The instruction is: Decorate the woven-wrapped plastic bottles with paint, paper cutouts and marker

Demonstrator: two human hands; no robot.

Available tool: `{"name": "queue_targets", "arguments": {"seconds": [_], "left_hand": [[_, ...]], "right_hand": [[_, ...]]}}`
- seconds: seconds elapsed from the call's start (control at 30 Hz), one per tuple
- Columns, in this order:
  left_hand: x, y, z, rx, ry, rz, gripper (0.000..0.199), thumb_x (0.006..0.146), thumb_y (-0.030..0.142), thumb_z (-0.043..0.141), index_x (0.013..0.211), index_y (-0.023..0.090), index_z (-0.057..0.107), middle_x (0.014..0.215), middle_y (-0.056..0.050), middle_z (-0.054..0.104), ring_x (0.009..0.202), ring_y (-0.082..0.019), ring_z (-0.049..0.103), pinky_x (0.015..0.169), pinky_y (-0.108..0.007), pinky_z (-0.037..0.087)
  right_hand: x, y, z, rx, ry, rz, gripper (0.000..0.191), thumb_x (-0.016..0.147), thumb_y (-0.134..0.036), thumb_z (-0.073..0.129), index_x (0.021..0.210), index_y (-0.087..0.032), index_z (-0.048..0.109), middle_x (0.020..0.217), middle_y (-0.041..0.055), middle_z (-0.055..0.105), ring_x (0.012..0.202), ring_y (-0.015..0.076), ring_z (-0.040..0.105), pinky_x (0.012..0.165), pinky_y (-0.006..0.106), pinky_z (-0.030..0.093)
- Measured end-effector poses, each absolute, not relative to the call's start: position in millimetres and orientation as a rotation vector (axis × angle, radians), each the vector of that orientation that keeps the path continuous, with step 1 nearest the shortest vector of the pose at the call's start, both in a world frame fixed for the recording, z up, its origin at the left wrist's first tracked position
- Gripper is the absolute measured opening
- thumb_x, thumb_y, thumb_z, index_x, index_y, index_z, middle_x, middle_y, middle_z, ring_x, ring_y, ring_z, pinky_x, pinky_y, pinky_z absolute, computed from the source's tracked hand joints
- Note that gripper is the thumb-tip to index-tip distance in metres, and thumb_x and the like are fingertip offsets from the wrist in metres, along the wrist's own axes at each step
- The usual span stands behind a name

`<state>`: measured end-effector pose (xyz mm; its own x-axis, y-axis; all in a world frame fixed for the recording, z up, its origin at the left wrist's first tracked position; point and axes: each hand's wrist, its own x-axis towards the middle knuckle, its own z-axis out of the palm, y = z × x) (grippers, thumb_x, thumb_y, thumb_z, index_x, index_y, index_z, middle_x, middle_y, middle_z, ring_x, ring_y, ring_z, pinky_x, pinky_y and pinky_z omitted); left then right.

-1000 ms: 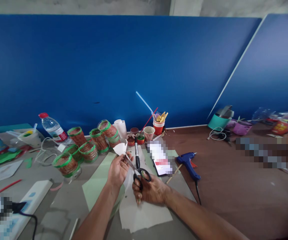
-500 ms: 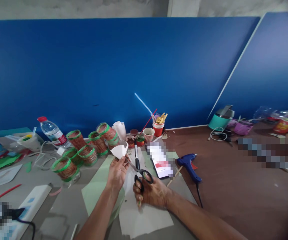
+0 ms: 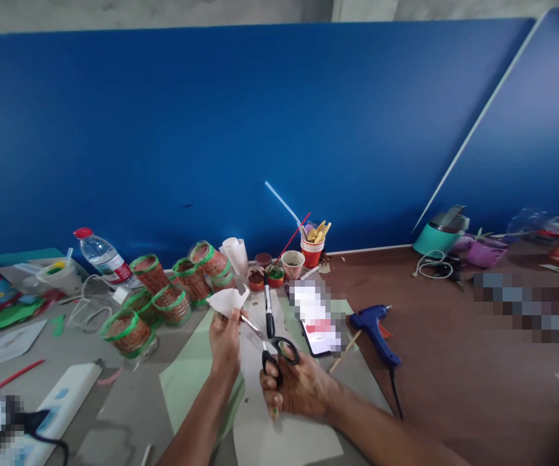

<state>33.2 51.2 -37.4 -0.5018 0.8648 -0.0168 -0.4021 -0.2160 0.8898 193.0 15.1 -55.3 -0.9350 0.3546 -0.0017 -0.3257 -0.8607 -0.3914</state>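
Note:
Between its fingers and thumb, my left hand (image 3: 225, 340) pinches a small piece of white paper (image 3: 227, 301) with an irregular cut edge. My right hand (image 3: 301, 382) has its fingers through the black handles of a pair of scissors (image 3: 272, 347). The scissor blades point up and left, at the lower right edge of the paper; how far apart they are is hard to make out. Under both hands lies a larger white sheet (image 3: 284, 440), partly over a pale green sheet (image 3: 179, 382). Just beyond the scissors lies a black marker (image 3: 268, 304).
Several brown cups with green rims (image 3: 126, 330) stand at left beside a water bottle (image 3: 104, 255). Right of my hands are a phone (image 3: 313, 317) and a blue glue gun (image 3: 376, 330). A power strip (image 3: 60, 401) lies front left. A red-white cup (image 3: 313, 251) holds wooden utensils.
The white paper has turned in my left hand and now looks wider and flatter. The camera view has shifted slightly. The person's hand at the far right has left the view.

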Motion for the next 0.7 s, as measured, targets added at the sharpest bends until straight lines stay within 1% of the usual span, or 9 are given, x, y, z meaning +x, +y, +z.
{"name": "queue_targets", "arguments": {"seconds": [0.1,0.2,0.3,0.43,0.57,0.7], "left_hand": [[24.8,53.7,-36.5,0.602,1.160,1.874,0.031,0.061,0.037,0.080,0.069,0.017,0.058,0.061,0.002,0.062,0.060,-0.013,0.057,0.064,-0.026,0.046],[13.8,55.4,-34.9,0.546,1.169,1.912,0.035,0.059,0.039,0.080,0.064,0.018,0.053,0.053,0.006,0.055,0.052,-0.010,0.052,0.067,-0.029,0.048],[12.7,53.8,-35.3,0.554,1.137,1.890,0.036,0.060,0.040,0.080,0.061,0.019,0.051,0.052,0.007,0.052,0.052,-0.008,0.050,0.072,-0.029,0.050],[24.4,51.1,-38.2,0.571,1.079,1.816,0.032,0.064,0.038,0.078,0.062,0.019,0.053,0.056,0.006,0.055,0.056,-0.009,0.054,0.075,-0.030,0.052],[28.3,52.1,-39.2,0.481,1.034,1.813,0.030,0.060,0.036,0.080,0.071,0.020,0.058,0.065,0.003,0.064,0.061,-0.011,0.059,0.075,-0.032,0.053],[27.0,52.9,-38.2,0.459,1.026,1.822,0.034,0.056,0.037,0.082,0.073,0.019,0.059,0.065,0.002,0.065,0.062,-0.012,0.061,0.070,-0.030,0.052]], "right_hand": [[193.2,12.1,-57.0,-0.071,-0.546,2.746,0.047,0.070,-0.060,0.067,0.074,-0.016,0.053,0.073,-0.0016,0.054,0.059,0.0129,0.052,0.065,0.033,0.041],[193.5,6.6,-56.6,-0.036,-0.599,2.746,0.049,0.069,-0.061,0.068,0.074,-0.015,0.054,0.073,-0.0003,0.053,0.059,0.0131,0.052,0.061,0.031,0.040],[194.8,6.3,-53.1,-0.032,-0.655,2.655,0.048,0.070,-0.060,0.068,0.075,-0.015,0.053,0.074,-0.0004,0.052,0.061,0.0132,0.053,0.063,0.032,0.041],[199.4,15.6,-49.1,-0.056,-0.685,2.531,0.047,0.074,-0.062,0.064,0.074,-0.016,0.052,0.075,-0.0013,0.050,0.061,0.0125,0.051,0.066,0.033,0.043],[202.1,20.6,-51.8,-0.050,-0.687,2.530,0.046,0.074,-0.062,0.063,0.075,-0.017,0.053,0.075,-0.0015,0.051,0.061,0.0128,0.051,0.067,0.035,0.044],[199.2,17.4,-56.5,-0.060,-0.701,2.574,0.047,0.073,-0.062,0.064,0.075,-0.017,0.053,0.075,-0.0018,0.051,0.061,0.0126,0.051,0.068,0.033,0.044]]}}
